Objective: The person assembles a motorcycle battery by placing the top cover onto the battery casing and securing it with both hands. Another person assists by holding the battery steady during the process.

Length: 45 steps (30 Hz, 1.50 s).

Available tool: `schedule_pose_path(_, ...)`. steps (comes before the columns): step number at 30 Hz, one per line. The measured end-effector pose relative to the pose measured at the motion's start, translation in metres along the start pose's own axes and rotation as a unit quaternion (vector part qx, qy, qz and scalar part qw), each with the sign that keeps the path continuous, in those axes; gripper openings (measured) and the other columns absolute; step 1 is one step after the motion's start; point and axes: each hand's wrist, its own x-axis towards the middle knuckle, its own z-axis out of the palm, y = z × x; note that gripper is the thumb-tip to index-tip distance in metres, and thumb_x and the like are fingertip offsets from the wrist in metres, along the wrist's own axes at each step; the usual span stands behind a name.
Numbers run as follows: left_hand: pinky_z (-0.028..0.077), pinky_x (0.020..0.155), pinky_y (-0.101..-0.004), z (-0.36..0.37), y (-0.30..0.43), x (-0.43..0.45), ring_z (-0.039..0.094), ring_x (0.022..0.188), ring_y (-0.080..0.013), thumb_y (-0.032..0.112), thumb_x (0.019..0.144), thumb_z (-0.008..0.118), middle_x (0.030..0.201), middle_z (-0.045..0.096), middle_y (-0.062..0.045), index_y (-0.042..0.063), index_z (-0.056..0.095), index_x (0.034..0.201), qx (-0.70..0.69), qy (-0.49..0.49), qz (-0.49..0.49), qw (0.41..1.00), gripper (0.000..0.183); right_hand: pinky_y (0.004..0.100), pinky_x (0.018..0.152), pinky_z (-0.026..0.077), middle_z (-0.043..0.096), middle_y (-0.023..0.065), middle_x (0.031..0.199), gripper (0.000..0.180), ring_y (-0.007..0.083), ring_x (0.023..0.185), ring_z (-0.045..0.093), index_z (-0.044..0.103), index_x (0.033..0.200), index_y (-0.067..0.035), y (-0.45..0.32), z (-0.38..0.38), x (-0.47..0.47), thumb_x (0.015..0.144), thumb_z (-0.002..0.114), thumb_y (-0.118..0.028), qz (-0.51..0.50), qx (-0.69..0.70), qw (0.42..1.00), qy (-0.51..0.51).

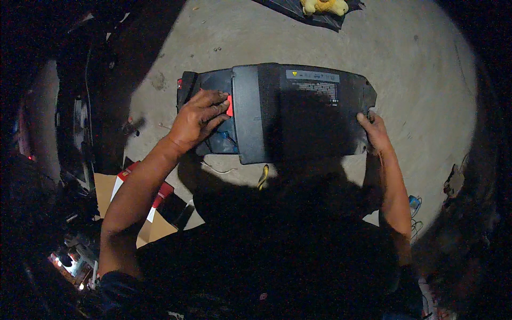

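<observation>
A black plastic case [312,116], likely a battery case, lies across the concrete floor before me. It bears a printed label with a yellow warning triangle, and my shadow darkens its middle. At its left end is a recess [224,146] beside a raised grey-black band [248,116]. The fingertips of my left hand [202,114] press together at a small red piece [229,106] by the band's left edge. Whether that piece is loose or fixed I cannot tell. My right hand [374,128] grips the case's right end, thumb on top and fingers mostly hidden.
A yellow-and-black handle [263,177] and a thin pale wire [220,171] lie just below the case. Cardboard [154,232] and a red box [164,192] are by my left forearm. Beyond the case lies a yellow plush toy [326,6] on a black sheet [288,12].
</observation>
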Motion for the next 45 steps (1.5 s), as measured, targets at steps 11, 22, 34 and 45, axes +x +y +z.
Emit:
schedule_pose_path(11,0.050,0.104,-0.0484,-0.007,0.021,-0.009,0.060,0.123,-0.0386,0.010,0.083,0.080,0.134,0.063,-0.017,0.003,0.071,0.119,0.050,0.009,0.011,0.999,0.038,0.0342,0.085,0.055,0.072,0.0132,0.108,0.058,0.0199,0.093,0.068,0.062,0.123,0.009,0.009,0.000,0.011,0.096,0.074,-0.041,-0.021,-0.148,0.983,0.107)
schedule_pose_path(22,0.052,0.097,-0.0453,0.026,0.042,-0.050,0.061,0.116,-0.0354,0.012,0.077,0.085,0.119,0.066,-0.012,0.008,0.076,0.109,-0.052,-0.006,0.019,0.998,0.033,0.0356,0.086,0.055,0.070,0.0168,0.116,0.085,0.0236,0.097,0.068,0.057,0.133,0.012,-0.010,0.001,0.002,0.088,0.077,-0.057,0.028,-0.192,0.974,0.113)
schedule_pose_path(34,0.047,0.105,-0.0568,-0.026,0.052,-0.014,0.058,0.126,-0.0477,0.024,0.077,0.086,0.135,0.062,-0.024,0.000,0.069,0.122,-0.012,0.034,0.029,0.999,0.053,0.0374,0.086,0.054,0.073,0.0144,0.107,0.061,0.0223,0.094,0.067,0.067,0.117,0.006,-0.002,0.000,0.003,0.086,0.083,-0.044,0.006,-0.207,0.976,0.061)
schedule_pose_path(45,0.054,0.097,-0.0397,-0.024,0.024,0.122,0.070,0.111,-0.0338,0.024,0.073,0.092,0.122,0.072,-0.022,-0.003,0.065,0.132,-0.106,-0.139,-0.196,0.965,0.070,0.0358,0.077,0.054,0.073,0.0069,0.094,0.047,0.0161,0.082,0.065,0.070,0.106,-0.001,0.006,-0.008,0.017,0.087,0.084,-0.042,0.036,-0.122,0.992,0.012)
